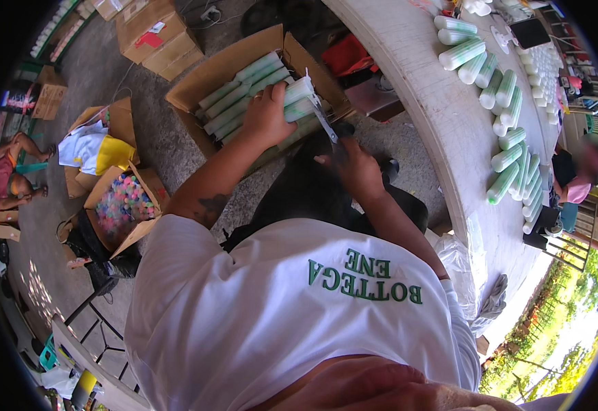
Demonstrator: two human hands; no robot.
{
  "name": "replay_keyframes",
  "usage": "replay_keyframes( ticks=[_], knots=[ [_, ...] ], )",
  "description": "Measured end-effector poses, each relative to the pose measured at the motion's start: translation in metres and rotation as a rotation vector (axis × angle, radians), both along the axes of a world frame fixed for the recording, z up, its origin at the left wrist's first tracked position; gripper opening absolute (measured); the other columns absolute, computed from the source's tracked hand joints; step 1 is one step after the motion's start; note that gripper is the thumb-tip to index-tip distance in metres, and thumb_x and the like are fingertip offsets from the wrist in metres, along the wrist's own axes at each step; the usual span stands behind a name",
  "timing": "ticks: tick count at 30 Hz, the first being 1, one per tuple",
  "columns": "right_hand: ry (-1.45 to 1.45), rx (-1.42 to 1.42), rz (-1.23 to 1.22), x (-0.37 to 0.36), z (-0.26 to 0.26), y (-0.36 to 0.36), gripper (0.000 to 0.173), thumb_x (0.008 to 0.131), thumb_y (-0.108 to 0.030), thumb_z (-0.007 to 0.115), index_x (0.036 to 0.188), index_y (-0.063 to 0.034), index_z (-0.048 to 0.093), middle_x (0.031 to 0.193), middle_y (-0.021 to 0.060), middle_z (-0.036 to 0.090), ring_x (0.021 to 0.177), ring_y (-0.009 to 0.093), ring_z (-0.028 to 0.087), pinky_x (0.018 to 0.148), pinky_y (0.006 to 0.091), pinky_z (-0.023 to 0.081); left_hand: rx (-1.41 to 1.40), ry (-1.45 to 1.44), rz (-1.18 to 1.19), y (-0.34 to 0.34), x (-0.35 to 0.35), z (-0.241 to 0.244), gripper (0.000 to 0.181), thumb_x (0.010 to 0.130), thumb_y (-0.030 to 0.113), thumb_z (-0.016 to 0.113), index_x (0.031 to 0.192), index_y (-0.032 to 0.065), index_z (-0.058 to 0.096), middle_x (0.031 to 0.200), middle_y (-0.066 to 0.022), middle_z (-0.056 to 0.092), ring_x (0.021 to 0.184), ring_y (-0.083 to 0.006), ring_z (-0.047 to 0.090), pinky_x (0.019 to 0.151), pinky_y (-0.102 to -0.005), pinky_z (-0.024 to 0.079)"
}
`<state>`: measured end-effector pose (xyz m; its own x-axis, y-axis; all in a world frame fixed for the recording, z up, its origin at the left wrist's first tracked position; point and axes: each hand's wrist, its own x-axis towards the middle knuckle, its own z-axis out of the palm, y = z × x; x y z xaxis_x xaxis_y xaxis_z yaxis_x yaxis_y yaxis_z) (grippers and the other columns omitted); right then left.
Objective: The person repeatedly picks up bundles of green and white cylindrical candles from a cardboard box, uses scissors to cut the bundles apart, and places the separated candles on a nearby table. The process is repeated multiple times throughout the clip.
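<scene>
Two white-and-green pillar candles (299, 91) are gripped side by side in my left hand (270, 115), over an open cardboard box. My right hand (355, 167) holds metal scissors (328, 123). Their blades lie by the candles' wick ends, where a white wick sticks up; I cannot tell whether they are closed on a wick. More candles of the same kind (245, 85) lie in rows inside the cardboard box (191, 97). My left palm hides part of these rows.
A curved table (422, 97) on the right carries several similar candles (504, 174). At left, a box of small colourful balls (124, 205) stands below a box with cloths (96, 149). Stacked cartons (157, 41) are at the back. People sit at far left (8, 174) and far right (578, 174).
</scene>
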<state>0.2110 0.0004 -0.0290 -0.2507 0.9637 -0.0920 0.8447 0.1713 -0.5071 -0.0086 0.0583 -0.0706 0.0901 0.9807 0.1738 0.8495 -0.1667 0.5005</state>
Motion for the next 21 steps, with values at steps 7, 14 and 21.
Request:
replay_keyframes(
  ticks=[7,14,21],
  knots=[
    [0.071,0.042,0.037,0.008,0.002,-0.01,0.058,0.072,-0.052,0.07,0.101,-0.0042,0.055,0.069,0.0198,0.062,0.068,0.039,0.063,0.062,0.0451,0.05,0.05,0.128,-0.016,-0.013,0.002,0.002,0.079,0.06,0.019,0.075,0.125,0.0042,0.034,0.111,-0.0203,0.05,0.102,-0.04,0.051,0.089,-0.0456,0.041],
    [0.137,-0.189,0.049,0.002,0.022,-0.02,0.06,0.072,-0.052,0.07,0.101,-0.0016,0.055,0.075,0.0197,0.063,0.075,0.038,0.063,0.067,0.0422,0.05,-0.012,0.095,0.013,-0.033,-0.006,0.01,0.08,0.058,0.018,0.076,0.125,0.0041,0.034,0.113,-0.0222,0.049,0.104,-0.0415,0.051,0.089,-0.0466,0.041],
    [0.242,-0.176,-0.008,-0.004,0.043,-0.026,0.067,0.071,-0.053,0.072,0.111,-0.0021,0.053,0.093,0.0246,0.061,0.089,0.038,0.061,0.076,0.0415,0.048,0.078,0.085,-0.105,-0.053,-0.021,0.017,0.077,0.057,0.015,0.075,0.122,0.0072,0.034,0.109,-0.0186,0.049,0.101,-0.0389,0.052,0.085,-0.0475,0.042]
  ],
)
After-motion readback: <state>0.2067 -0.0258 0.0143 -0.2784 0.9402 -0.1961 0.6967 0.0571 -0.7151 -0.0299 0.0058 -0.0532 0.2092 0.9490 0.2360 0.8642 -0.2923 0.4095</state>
